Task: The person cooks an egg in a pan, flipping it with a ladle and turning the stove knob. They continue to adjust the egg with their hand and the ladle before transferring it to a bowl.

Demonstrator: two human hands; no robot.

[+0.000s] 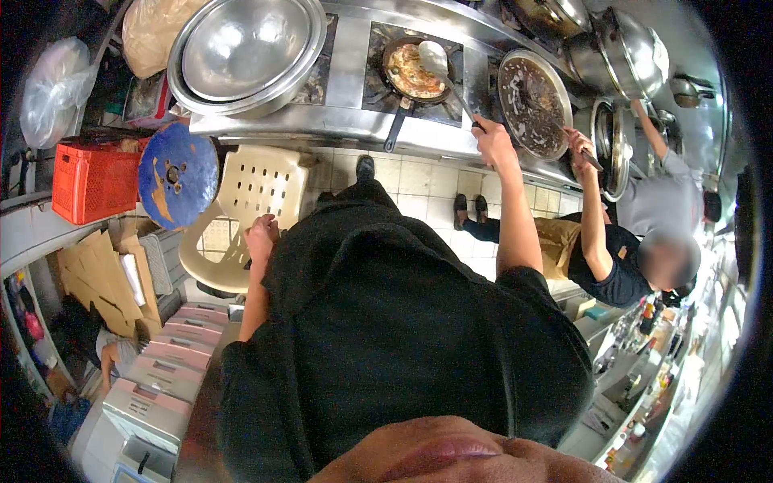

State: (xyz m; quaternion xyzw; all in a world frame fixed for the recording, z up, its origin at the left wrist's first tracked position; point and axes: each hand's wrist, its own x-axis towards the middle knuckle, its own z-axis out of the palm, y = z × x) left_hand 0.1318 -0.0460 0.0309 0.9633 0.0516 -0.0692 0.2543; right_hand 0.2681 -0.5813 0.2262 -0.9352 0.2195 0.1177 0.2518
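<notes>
Right hand: the right hand (493, 141) is reaching forward to the stove's front edge, with the fingers wrapping tightly around the end of the ladle's handle.
Ladle: the ladle (435, 59) is showing a pale, rounded bowl on a long thin handle that is slanting down to the right hand. The bowl is hanging over the far side of the frying pan; whether it is touching the food cannot be told.
Frying pan: the frying pan (411, 74) is sitting on a burner of the steel stove (346, 80). It is dark and round, it is holding a yellow-brown, patchy food, and its black handle is pointing towards the person.
Left hand: the left hand (262, 233) is hanging at the person's side, just beside the cream plastic chair (254, 189), with its fingers curling in on themselves; nothing is showing in them.
Left of the stove: a big steel bowl (245, 48) is resting on the stove, with a blue disc (177, 173) and a red crate (88, 181) below it.
Co-worker: a co-worker's hand (578, 145) is working a tool in a wide round pan (534, 105), just to the right of the ladle's handle.
</notes>
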